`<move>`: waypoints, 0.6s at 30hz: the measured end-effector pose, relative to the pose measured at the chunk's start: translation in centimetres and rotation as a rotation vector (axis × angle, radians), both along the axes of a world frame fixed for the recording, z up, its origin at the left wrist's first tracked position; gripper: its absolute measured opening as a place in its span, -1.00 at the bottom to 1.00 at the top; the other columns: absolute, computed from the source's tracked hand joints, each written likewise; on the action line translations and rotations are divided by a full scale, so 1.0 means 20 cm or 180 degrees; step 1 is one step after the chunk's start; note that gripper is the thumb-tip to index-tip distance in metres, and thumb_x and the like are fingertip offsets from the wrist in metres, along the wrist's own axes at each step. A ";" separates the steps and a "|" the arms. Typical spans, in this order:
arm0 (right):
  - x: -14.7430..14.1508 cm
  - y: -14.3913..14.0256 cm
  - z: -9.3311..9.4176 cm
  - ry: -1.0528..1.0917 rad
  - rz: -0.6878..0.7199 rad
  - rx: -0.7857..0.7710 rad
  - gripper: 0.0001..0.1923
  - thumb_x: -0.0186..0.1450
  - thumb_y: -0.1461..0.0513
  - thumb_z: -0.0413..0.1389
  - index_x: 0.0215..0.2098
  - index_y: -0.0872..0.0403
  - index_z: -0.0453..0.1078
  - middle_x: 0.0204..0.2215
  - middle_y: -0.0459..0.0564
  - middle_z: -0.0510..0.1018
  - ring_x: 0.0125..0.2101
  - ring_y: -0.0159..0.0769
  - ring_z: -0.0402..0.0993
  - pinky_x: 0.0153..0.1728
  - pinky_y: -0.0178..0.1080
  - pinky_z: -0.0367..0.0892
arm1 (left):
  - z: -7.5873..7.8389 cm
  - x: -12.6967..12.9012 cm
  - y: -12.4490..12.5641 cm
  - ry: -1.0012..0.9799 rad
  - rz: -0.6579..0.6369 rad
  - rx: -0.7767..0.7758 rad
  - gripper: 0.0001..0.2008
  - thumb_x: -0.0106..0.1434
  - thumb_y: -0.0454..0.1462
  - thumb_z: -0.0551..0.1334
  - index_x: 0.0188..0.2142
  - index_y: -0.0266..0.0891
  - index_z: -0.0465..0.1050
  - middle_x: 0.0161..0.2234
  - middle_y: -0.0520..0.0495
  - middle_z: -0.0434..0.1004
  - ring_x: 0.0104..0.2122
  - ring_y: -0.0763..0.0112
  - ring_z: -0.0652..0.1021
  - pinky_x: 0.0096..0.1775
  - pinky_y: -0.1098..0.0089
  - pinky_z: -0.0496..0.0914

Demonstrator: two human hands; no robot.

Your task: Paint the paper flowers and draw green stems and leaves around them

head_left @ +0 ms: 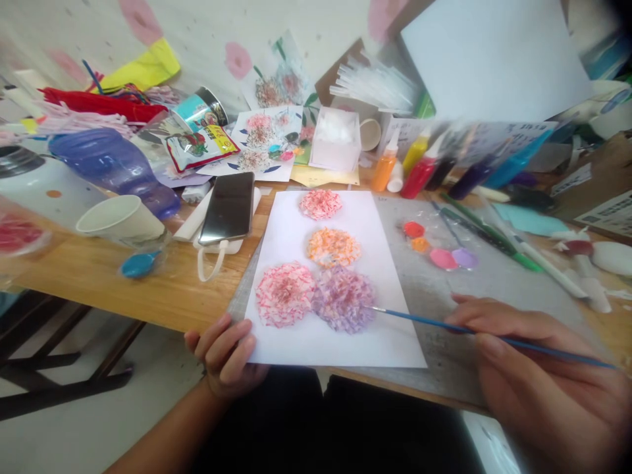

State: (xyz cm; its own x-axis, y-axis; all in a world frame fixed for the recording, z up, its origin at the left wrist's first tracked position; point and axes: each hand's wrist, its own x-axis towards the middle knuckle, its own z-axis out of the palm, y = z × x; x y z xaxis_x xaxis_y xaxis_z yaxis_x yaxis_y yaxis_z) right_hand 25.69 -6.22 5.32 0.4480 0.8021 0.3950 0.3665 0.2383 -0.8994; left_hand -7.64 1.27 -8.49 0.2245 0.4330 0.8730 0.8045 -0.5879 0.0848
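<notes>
A white sheet of paper (345, 224) lies on the wooden table with several dabbed flower blobs on it: pink (320, 203), orange (333, 247), red-pink (285, 293) and purple (344, 298). My left hand (224, 355) grips the sheet's lower left corner at the table edge. My right hand (538, 375) holds a thin blue paintbrush (424, 320), whose tip touches the right edge of the purple flower.
Paint dabs (434, 247) sit on a grey mat right of the sheet. Paint bottles (419, 168) stand behind. A phone (228, 207), a paper cup (121, 220), a blue bottle (111, 164), a tissue box (336, 138) and craft clutter crowd the back and left.
</notes>
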 end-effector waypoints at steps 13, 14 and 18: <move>0.02 0.00 0.01 -0.0211 0.0109 0.0148 -0.87 0.15 0.35 0.18 -0.39 -0.02 0.50 -0.40 -0.12 0.61 -0.25 -0.30 0.54 0.01 -0.22 0.42 | 0.05 0.04 0.02 0.0185 0.0048 0.0606 -0.78 0.13 -0.28 0.23 -0.26 -0.06 0.20 -0.27 0.00 0.44 -0.15 0.19 0.49 0.16 -0.05 0.16; 0.02 0.00 0.01 -0.0137 0.0114 0.0224 -0.85 0.15 0.36 0.17 -0.40 -0.02 0.49 -0.41 -0.13 0.60 -0.26 -0.30 0.54 0.02 -0.22 0.41 | 0.05 0.04 0.02 0.0180 0.0045 0.0613 -0.78 0.12 -0.28 0.23 -0.26 -0.06 0.21 -0.28 -0.01 0.44 -0.16 0.18 0.49 0.15 -0.06 0.16; 0.03 -0.01 0.00 -0.0195 0.0429 0.0271 -0.84 0.19 0.37 0.15 -0.33 -0.02 0.48 -0.36 -0.12 0.59 -0.24 -0.29 0.53 0.10 -0.14 0.35 | 0.04 0.04 0.03 0.0134 0.0052 0.0638 -0.76 0.09 -0.29 0.23 -0.27 -0.06 0.21 -0.29 -0.03 0.44 -0.17 0.15 0.50 0.12 -0.08 0.17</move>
State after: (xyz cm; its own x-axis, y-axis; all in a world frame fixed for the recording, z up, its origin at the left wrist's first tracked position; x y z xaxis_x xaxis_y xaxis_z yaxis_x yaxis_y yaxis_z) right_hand 26.26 -6.46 5.38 0.3117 0.8157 0.4874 0.3796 0.3633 -0.8508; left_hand -6.75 1.84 -7.72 0.2570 0.2556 0.9320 0.8144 -0.5765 -0.0665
